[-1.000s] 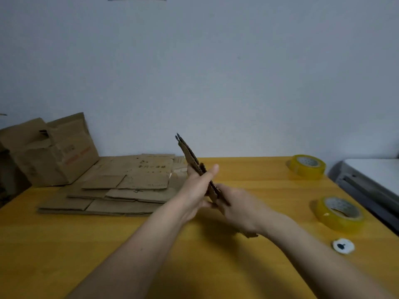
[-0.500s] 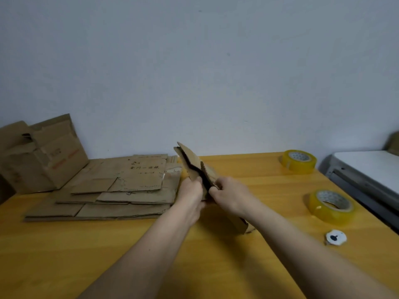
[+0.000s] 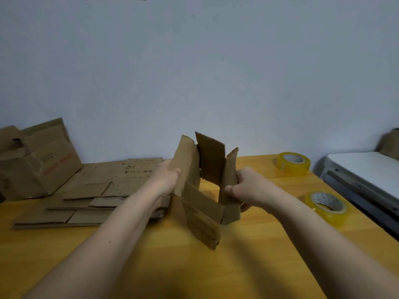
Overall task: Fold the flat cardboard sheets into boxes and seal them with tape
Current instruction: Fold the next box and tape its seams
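Observation:
A small brown cardboard box [image 3: 200, 203] is held above the yellow table [image 3: 248, 266], pulled open into a square tube with its flaps loose. My left hand [image 3: 167, 180] grips its left wall, thumb on the outer face. My right hand [image 3: 244, 188] grips its right wall, fingers curled round the edge. A stack of flat cardboard sheets [image 3: 90, 199] lies on the table to the left. Two yellow tape rolls sit at the right, one far [image 3: 292, 164] and one near [image 3: 327, 205].
A folded cardboard box [image 3: 36, 160] stands at the far left against the wall. A grey-white machine [image 3: 362, 178] sits off the table's right edge. The wall runs close behind the table.
The cardboard was flat and edge-on between my hands; my hands have pulled apart and it has opened into a tube shape.

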### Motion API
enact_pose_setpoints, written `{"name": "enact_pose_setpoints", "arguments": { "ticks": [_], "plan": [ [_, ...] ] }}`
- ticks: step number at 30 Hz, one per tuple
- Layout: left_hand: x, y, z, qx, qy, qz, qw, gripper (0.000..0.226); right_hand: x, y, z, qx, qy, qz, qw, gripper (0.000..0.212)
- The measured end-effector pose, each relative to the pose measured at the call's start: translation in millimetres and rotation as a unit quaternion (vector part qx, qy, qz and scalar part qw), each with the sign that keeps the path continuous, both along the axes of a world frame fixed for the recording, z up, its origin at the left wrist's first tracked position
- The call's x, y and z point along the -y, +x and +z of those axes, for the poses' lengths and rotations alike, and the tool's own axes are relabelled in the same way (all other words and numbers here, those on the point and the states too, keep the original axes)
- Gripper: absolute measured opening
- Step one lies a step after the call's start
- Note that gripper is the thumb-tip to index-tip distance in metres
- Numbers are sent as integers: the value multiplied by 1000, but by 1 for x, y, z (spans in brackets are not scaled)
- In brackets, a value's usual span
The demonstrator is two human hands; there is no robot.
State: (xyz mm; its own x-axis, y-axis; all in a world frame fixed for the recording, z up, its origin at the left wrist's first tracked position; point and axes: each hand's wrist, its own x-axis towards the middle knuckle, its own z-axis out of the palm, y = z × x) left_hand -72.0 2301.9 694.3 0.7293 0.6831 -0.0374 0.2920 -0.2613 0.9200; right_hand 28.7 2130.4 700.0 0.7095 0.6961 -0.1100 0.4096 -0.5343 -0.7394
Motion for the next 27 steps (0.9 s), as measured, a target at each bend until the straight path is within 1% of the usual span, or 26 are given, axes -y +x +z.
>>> {"name": "enact_pose_setpoints", "arguments": {
  "ticks": [2, 4, 5, 7, 9, 11, 13, 15, 16, 18, 20, 23, 24, 25, 26, 27],
  "plan": [
    [-5, -5, 7, 8, -36, -37, 999, 33, 10, 10, 9, -22, 82, -70, 994, 6],
    [-10, -8, 16, 42, -108, -66, 991, 43, 17, 20, 19, -21, 141, -118, 983, 7],
    [-12, -8, 16, 55, -128, -70, 988, 51, 18, 23, 21, -14, 149, -128, 980, 9],
    [-9, -6, 9, 54, -124, -70, 988, 64, 13, 25, 16, -13, 118, -128, 985, 10],
    [-1, -6, -9, 22, -105, -84, 991, 68, 9, 25, -1, -44, 65, -122, 989, 11],
    [5, -9, -25, 22, -160, -84, 983, 63, 10, 24, -20, -90, 58, -133, 985, 18],
    [6, -9, -31, 45, -213, -79, 973, 60, 13, 28, -30, -95, 85, -155, 980, 25],
    [4, -7, -28, 61, -212, -87, 971, 59, 15, 30, -31, -72, 116, -172, 976, 27],
    [3, -6, -25, 70, -206, -96, 971, 57, 15, 32, -30, -59, 134, -177, 973, 31],
    [1, -6, -22, 79, -205, -106, 970, 52, 17, 35, -29, -35, 160, -177, 971, 46],
    [1, -9, -27, 73, -219, -106, 967, 47, 20, 37, -35, -6, 161, -169, 972, 55],
    [6, -17, -47, 46, -230, -92, 968, 46, 21, 33, -57, 8, 147, -151, 978, 59],
    [7, -17, -53, 45, -224, -95, 969, 46, 20, 32, -65, 6, 155, -150, 976, 60],
    [8, -16, -57, 45, -193, -99, 975, 46, 19, 32, -70, 7, 167, -152, 974, 61],
    [7, -15, -59, 41, -124, -95, 987, 46, 19, 31, -73, 12, 176, -154, 972, 61],
    [6, -15, -59, 31, -19, -84, 996, 47, 18, 30, -75, 20, 183, -156, 970, 60]
  ]
}}
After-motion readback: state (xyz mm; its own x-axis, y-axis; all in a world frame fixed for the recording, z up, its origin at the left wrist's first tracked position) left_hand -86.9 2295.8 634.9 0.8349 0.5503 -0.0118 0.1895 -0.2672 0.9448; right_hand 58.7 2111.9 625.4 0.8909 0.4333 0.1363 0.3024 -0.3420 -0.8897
